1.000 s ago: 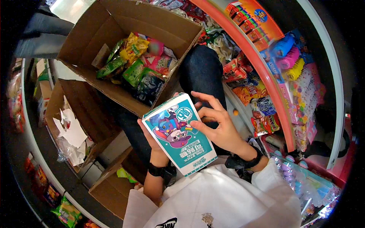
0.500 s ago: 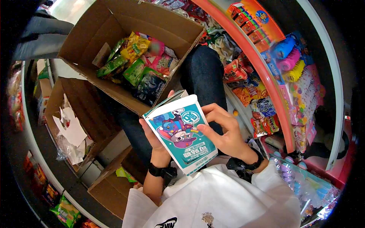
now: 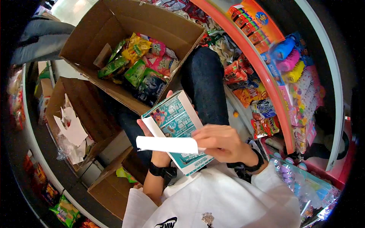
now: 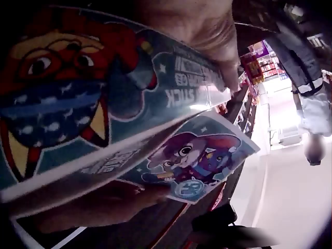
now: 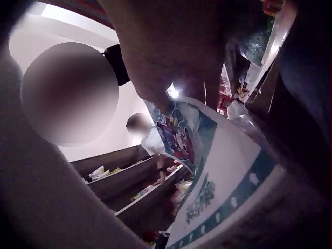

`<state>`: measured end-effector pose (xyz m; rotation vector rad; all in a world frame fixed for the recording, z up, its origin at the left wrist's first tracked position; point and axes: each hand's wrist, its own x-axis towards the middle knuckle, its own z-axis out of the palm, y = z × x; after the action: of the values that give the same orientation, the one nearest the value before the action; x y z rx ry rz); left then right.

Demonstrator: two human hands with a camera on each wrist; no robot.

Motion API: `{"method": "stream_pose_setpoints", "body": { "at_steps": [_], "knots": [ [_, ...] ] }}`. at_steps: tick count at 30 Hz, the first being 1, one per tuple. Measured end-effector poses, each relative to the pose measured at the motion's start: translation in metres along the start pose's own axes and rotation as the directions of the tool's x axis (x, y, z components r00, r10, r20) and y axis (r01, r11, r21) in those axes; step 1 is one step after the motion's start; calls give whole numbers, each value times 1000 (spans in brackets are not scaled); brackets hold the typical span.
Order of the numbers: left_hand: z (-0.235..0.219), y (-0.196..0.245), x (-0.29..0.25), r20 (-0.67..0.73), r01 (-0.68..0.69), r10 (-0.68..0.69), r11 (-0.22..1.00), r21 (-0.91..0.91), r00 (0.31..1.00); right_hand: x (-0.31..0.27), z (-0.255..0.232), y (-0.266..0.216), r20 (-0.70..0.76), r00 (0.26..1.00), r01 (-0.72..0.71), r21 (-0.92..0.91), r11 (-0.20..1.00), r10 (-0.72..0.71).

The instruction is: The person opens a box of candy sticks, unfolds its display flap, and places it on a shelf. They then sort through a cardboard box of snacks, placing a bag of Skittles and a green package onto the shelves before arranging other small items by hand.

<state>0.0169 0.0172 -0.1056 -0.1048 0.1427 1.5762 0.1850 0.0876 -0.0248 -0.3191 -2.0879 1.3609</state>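
Observation:
A teal and white cardboard candy box [image 3: 150, 126] with cartoon animals is tilted above the person's lap. My left hand [image 3: 161, 155] grips it from the left and beneath; most of its fingers are hidden behind the box. With my right hand [image 3: 224, 142] I pinch the loosened front panel [image 3: 167, 144], its plain white inside curling up across the box. Teal packs [image 3: 178, 116] with white lettering show in the opening. In the left wrist view the panel [image 4: 197, 155] stands away from the box's fox-printed side [image 4: 57, 104]. The right wrist view shows its printed face [image 5: 187, 140].
A large carton [image 3: 129, 17] holding several bagged sweets [image 3: 135, 49] stands ahead. To the left are a carton with torn white paper [image 3: 70, 131] and another small carton [image 3: 110, 190]. A shelf with a red edge [image 3: 262, 68] and packaged sweets curves along the right.
My right hand has pulled the front panel up and back toward the lower left, turning its white inside out and baring the packs. The left hand keeps its grip on the box.

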Motion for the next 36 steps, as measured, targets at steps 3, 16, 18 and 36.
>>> {"method": "stream_pose_setpoints", "body": {
  "at_steps": [3,16,18,36],
  "knots": [
    [5,3,8,44,-37,36,999,5,998,-1,-2,-10,-31,978,-208,-9,978,208],
    [24,10,16,-127,-29,55,980,197,990,-19,-7,26,445,626,-747,579,328,640],
    [27,8,16,-76,5,12,978,211,997,-19,-9,29,452,664,-624,774,109,596],
    [19,-6,10,-192,91,-58,981,171,980,-21,-20,51,564,677,-470,826,-312,474]
  ]
}}
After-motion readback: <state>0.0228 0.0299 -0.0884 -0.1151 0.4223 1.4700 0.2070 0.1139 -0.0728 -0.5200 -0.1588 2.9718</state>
